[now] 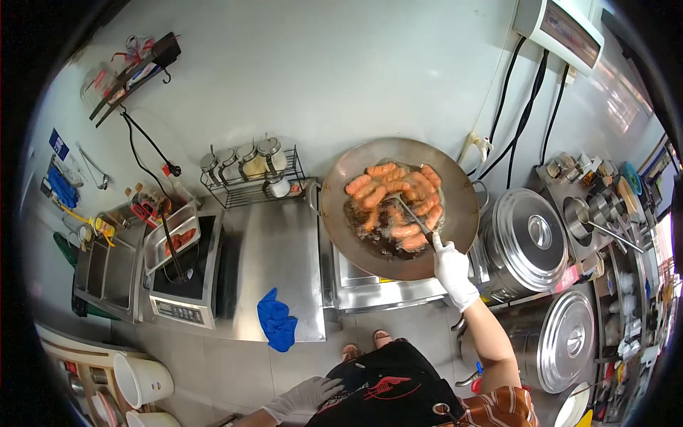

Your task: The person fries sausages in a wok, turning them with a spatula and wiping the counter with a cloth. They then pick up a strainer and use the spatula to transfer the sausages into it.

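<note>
A wide wok (341, 235) holds several sausages (370, 197) in dark bubbling oil. At the wok's lower right rim, my right hand (454, 272), in a white glove, is wrapped round the dark handle of a metal utensil (414, 215). The utensil's far end lies among the sausages; its exact shape is hard to make out. Low in the view, my left hand (307, 396), also gloved in white, rests against the black apron (388, 384) with its fingers stretched out and nothing in it.
A blue cloth (277, 322) hangs over the steel counter's (274, 249) front edge. Left stand an induction cooker (183, 311), a tray (151, 249) of sausages and a sink (107, 267). A rack (245, 193) holds jars behind. Large lidded pots (530, 228) stand right.
</note>
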`<action>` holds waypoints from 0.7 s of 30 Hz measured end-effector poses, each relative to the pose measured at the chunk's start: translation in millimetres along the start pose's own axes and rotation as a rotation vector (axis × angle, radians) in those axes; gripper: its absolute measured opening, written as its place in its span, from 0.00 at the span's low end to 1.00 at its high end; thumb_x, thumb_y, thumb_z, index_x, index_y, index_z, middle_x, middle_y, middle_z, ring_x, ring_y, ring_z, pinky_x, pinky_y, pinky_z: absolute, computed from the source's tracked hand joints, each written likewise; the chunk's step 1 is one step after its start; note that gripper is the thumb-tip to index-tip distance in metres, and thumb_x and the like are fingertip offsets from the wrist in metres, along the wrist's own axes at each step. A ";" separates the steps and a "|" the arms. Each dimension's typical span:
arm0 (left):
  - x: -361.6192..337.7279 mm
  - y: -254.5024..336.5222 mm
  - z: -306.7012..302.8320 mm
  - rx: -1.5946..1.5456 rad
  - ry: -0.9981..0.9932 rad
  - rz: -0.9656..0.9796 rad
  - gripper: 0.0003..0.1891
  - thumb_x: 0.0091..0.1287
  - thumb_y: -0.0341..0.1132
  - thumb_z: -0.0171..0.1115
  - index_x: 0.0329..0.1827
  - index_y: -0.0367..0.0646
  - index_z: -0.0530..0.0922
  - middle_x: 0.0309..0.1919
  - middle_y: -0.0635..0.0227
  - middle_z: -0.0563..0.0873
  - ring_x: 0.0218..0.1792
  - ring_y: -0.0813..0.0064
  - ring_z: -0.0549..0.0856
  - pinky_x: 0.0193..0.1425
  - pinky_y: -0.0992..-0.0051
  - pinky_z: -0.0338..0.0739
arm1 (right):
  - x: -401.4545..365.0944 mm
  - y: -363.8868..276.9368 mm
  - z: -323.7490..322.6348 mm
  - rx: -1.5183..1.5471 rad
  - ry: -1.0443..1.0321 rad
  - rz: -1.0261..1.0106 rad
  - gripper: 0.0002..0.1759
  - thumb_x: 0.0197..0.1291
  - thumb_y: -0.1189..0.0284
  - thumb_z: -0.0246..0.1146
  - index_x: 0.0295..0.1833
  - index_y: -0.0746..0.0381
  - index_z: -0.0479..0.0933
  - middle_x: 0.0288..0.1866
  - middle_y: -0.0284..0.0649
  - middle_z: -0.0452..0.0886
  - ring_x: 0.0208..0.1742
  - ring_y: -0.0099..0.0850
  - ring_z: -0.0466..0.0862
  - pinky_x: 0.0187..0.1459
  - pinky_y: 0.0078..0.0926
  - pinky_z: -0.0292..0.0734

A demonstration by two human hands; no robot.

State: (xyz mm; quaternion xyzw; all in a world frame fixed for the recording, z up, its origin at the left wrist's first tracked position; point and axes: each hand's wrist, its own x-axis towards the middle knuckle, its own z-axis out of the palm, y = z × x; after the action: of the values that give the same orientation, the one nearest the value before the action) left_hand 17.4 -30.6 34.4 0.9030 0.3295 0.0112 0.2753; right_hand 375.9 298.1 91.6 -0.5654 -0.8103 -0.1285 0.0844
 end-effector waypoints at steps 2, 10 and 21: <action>1.1 1.1 -3.1 -0.005 0.015 0.000 0.28 0.63 0.37 0.55 0.68 0.40 0.66 0.68 0.56 0.71 0.58 0.59 0.79 0.60 0.65 0.74 | -4.7 5.5 -7.0 -0.088 -0.018 -0.016 0.30 0.58 0.71 0.59 0.68 0.60 0.70 0.31 0.44 0.74 0.23 0.37 0.80 0.21 0.36 0.73; 2.5 0.3 -1.4 0.017 -0.017 0.054 0.28 0.65 0.41 0.53 0.67 0.38 0.66 0.67 0.54 0.72 0.58 0.59 0.78 0.61 0.65 0.72 | -50.5 13.8 -44.9 -0.119 -0.049 -0.050 0.31 0.52 0.76 0.57 0.66 0.66 0.72 0.31 0.47 0.78 0.25 0.37 0.80 0.23 0.35 0.73; 7.2 -5.2 8.2 0.024 -0.063 0.024 0.27 0.67 0.41 0.51 0.70 0.43 0.65 0.68 0.59 0.71 0.60 0.62 0.77 0.65 0.64 0.69 | -89.3 21.0 -120.3 0.363 -0.127 0.225 0.31 0.54 0.71 0.65 0.67 0.56 0.72 0.37 0.48 0.80 0.33 0.46 0.83 0.36 0.40 0.77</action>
State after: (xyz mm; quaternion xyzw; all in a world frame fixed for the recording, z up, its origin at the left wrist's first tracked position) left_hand 21.7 -27.0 23.7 0.9102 0.3098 -0.0179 0.2744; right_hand 425.5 188.6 183.4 -0.6348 -0.7557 0.0655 0.1475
